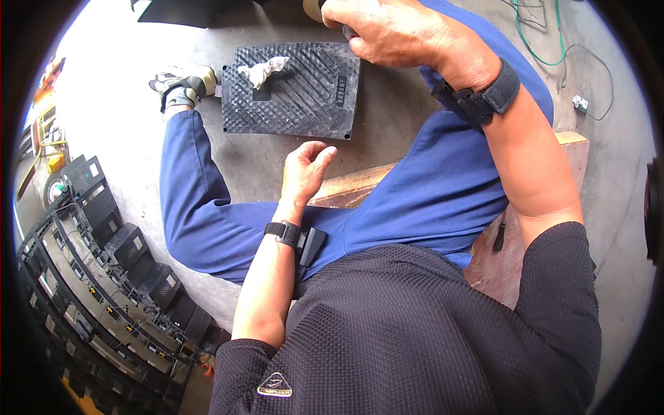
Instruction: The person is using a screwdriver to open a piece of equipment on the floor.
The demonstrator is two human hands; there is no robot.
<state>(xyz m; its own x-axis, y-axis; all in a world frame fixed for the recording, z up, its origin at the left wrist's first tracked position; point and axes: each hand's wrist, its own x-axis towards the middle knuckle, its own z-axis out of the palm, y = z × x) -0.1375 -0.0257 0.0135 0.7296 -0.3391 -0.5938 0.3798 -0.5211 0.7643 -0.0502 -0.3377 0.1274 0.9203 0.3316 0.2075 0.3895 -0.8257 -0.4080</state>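
My right hand (387, 38) is raised at the top edge, closed round something partly cut off by the frame, with a rounded part and a grey-and-red part; I cannot make out what it is. My left hand (308, 169) is low between my legs, just below a black ribbed plastic panel (304, 97), its fingers loosely curled and apart from the thumb, with nothing visible in them. A crumpled whitish cloth or glove (263, 69) lies on the panel. The panel rests on the concrete floor beside my left shoe (187, 81).
A wooden board (346, 185) is under my legs, with a dark screwdriver-like tool (499, 235) at my right hip. A dark object (180, 12) stands at the top. Cables (559, 55) and a small connector (580, 104) lie to the right. A long rack of black units (121, 249) curves along the left.
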